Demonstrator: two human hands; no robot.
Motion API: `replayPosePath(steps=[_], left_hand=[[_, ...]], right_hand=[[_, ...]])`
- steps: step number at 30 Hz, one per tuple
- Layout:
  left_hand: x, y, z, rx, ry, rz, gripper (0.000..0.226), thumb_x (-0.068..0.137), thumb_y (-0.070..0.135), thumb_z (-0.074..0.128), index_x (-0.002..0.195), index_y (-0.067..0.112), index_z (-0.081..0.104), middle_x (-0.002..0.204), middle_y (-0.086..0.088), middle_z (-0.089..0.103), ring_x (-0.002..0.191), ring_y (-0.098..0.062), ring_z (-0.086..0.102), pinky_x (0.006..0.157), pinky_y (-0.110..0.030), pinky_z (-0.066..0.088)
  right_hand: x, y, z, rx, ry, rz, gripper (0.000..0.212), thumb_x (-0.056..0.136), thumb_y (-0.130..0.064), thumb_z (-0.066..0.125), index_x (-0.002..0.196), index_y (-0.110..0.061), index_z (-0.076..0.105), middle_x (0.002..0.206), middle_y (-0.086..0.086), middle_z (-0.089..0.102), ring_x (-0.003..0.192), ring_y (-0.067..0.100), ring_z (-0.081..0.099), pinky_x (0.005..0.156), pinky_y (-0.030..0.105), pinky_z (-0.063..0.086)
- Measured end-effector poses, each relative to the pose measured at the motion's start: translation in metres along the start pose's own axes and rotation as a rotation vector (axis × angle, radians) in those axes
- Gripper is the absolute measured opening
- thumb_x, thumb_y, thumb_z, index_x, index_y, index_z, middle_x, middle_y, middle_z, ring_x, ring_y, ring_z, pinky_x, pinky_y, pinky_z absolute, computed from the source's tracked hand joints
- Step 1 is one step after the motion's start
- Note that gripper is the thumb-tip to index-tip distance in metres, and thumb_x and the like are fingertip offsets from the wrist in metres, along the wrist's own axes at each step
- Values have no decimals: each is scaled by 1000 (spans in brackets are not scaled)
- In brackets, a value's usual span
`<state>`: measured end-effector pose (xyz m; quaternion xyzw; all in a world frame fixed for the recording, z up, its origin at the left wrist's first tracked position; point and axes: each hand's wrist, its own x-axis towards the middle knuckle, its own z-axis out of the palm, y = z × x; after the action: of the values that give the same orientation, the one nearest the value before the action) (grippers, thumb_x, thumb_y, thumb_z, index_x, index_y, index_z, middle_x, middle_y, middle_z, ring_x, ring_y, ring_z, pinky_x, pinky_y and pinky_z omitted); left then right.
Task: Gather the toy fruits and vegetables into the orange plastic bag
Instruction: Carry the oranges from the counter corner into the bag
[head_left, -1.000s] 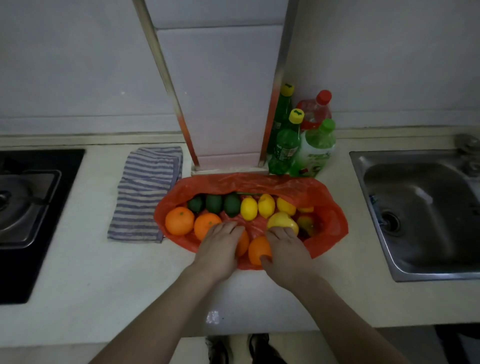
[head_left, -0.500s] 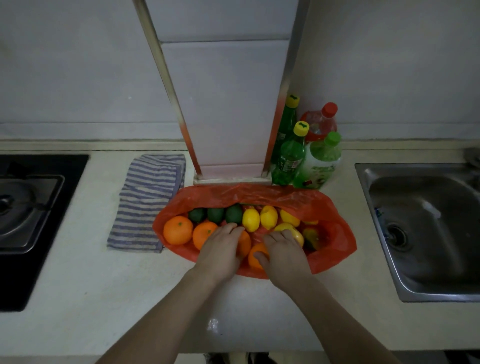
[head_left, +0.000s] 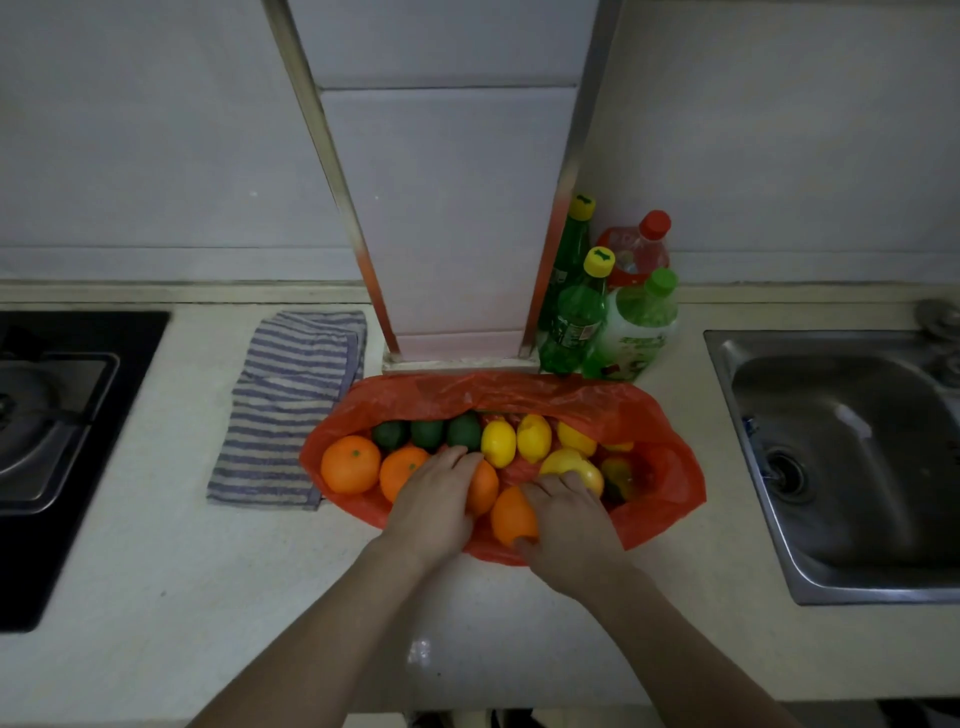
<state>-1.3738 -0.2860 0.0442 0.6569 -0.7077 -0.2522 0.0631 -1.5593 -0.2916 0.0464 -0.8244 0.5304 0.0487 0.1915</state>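
Observation:
The orange plastic bag (head_left: 660, 415) lies spread wide on the counter below the white column. Inside it sit toy oranges (head_left: 350, 464), three green limes (head_left: 427, 433) and several yellow lemons (head_left: 533, 437). My left hand (head_left: 434, 506) rests palm down on an orange (head_left: 483, 486) near the bag's front. My right hand (head_left: 569, 525) curls over another orange (head_left: 511, 517) at the front edge, its fingertips touching a yellow fruit (head_left: 571, 462). Some fruit at the bag's right end is dim and partly hidden.
A striped cloth (head_left: 291, 405) lies left of the bag. Several bottles (head_left: 613, 312) stand behind it to the right. A steel sink (head_left: 841, 457) is at the right, a gas hob (head_left: 47, 431) at the left. The counter's front edge runs below my forearms.
The view has tilted up slightly, so the scene sits lower in frame. My right hand has slid back toward the bag's front, over the orange. My left hand has stayed on its orange.

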Motion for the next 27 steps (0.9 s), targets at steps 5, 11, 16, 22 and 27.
replayPosePath(steps=[5,11,16,22,27], left_hand=[[2,-4,-2,0,18,-11,70,83,16,61,147,22,34,152,-1,34,136,-20,35,109,-29,27],[4,-7,-2,1,15,-23,69,78,11,61,143,21,39,145,-1,40,128,-20,41,104,-29,36],[2,-6,-2,-5,11,-17,68,76,7,60,140,21,41,141,0,43,123,-20,45,98,-28,38],[5,-7,-3,-13,11,-19,68,76,11,62,140,21,42,140,1,44,123,-19,45,97,-27,39],[6,-6,-4,-16,0,-32,70,78,15,62,143,21,39,143,1,42,127,-19,43,101,-28,38]], right_hand=[[8,-3,1,54,20,42,58,83,-50,58,133,-22,47,131,-2,49,123,21,35,101,34,34],[11,-2,-1,120,54,102,60,84,-54,57,134,-21,47,131,-1,50,122,19,37,101,31,34],[14,0,-1,152,97,157,51,90,-52,52,127,-17,52,127,3,53,119,21,41,98,32,35],[25,4,-4,129,134,159,48,90,-53,52,123,-18,54,123,4,55,117,22,44,99,32,34],[22,3,-3,98,30,91,66,81,-53,62,134,-18,45,132,2,49,122,23,38,104,34,32]])
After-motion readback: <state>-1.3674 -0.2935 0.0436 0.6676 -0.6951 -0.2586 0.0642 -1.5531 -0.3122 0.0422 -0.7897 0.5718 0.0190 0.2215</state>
